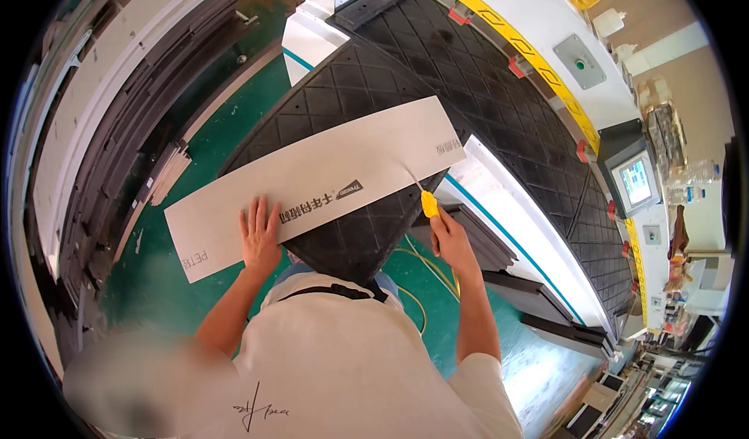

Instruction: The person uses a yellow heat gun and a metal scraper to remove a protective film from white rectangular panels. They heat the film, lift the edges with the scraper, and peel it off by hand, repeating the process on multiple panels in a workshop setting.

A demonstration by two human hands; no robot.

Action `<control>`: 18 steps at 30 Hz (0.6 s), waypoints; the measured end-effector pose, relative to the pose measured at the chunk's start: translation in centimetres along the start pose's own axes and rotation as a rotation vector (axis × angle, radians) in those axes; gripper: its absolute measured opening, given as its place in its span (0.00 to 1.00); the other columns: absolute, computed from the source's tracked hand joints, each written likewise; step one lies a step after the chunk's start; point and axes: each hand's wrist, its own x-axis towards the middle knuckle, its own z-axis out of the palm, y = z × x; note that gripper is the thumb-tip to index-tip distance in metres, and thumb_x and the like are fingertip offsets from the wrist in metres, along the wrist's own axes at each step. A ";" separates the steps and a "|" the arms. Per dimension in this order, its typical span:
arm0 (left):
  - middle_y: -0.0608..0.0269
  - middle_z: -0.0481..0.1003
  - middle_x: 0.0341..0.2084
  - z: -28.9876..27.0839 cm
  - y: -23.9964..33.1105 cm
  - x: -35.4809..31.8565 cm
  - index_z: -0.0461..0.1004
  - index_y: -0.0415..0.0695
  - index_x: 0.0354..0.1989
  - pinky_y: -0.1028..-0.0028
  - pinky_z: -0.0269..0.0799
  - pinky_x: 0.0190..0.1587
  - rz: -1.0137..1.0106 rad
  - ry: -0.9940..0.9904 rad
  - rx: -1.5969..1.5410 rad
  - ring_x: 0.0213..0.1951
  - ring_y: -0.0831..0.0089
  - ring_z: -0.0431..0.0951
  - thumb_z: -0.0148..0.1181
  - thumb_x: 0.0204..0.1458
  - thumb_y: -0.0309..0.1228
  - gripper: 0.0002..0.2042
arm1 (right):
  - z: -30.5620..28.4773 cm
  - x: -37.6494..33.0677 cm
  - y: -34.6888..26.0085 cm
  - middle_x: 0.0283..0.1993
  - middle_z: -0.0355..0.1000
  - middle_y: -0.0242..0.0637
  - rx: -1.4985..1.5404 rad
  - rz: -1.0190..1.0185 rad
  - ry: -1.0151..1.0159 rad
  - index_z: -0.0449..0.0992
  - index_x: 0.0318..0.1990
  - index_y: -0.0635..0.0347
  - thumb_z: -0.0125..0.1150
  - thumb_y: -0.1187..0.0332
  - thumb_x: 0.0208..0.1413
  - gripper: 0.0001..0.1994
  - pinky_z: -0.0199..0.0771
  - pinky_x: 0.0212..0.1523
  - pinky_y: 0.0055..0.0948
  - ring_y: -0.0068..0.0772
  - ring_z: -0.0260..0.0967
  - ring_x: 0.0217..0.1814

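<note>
A long pale panel (335, 154), with dark printing on its face, lies slantwise across a black quilted work table (351, 80). My left hand (260, 232) rests flat on the panel's near edge, left of its middle, fingers spread. In my right hand (452, 240) is a utility knife (429, 203) with a yellow handle, gripped from below. Its thin blade points up and left over the panel, toward the right part of its face. Whether the blade tip touches the surface I cannot tell.
Stacked dark boards (148, 111) stand along the left. Behind the table runs a white machine beam with a yellow strip (538, 64). A control screen (633, 180) is at the right. More dark boards (538, 298) lean below the table's right side. A yellow hose (427, 271) trails on the green floor.
</note>
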 end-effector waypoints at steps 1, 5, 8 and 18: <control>0.49 0.54 0.75 0.0 0.0 0.0 0.61 0.49 0.73 0.40 0.43 0.76 -0.001 -0.006 -0.001 0.78 0.49 0.49 0.62 0.40 0.16 0.44 | -0.1 -0.2 0.2 0.22 0.62 0.26 0.013 0.004 -0.001 0.67 0.73 0.57 0.51 0.58 0.73 0.25 0.63 0.25 0.24 0.16 0.59 0.21; 0.49 0.52 0.76 0.1 0.0 0.1 0.60 0.49 0.74 0.41 0.42 0.77 -0.001 -0.024 0.010 0.78 0.49 0.48 0.63 0.40 0.17 0.45 | -0.3 0.6 -0.1 0.20 0.60 0.26 -0.065 -0.020 -0.010 0.67 0.73 0.57 0.50 0.58 0.74 0.25 0.62 0.25 0.25 0.16 0.58 0.20; 0.49 0.51 0.77 0.0 0.0 0.1 0.60 0.49 0.74 0.42 0.42 0.77 -0.005 -0.039 0.005 0.78 0.49 0.47 0.63 0.40 0.17 0.44 | -0.6 -0.1 -0.9 0.19 0.60 0.26 -0.092 -0.016 -0.027 0.67 0.73 0.57 0.50 0.58 0.74 0.25 0.62 0.25 0.25 0.17 0.58 0.20; 0.46 0.66 0.69 -9.9 -0.6 4.0 0.66 0.51 0.71 0.55 0.63 0.71 0.087 -0.266 -0.085 0.70 0.44 0.66 0.60 0.43 0.19 0.39 | 3.1 -6.5 -4.0 0.38 0.71 0.33 -0.048 -0.143 -0.757 0.57 0.78 0.56 0.51 0.56 0.74 0.30 0.72 0.45 0.28 0.23 0.69 0.37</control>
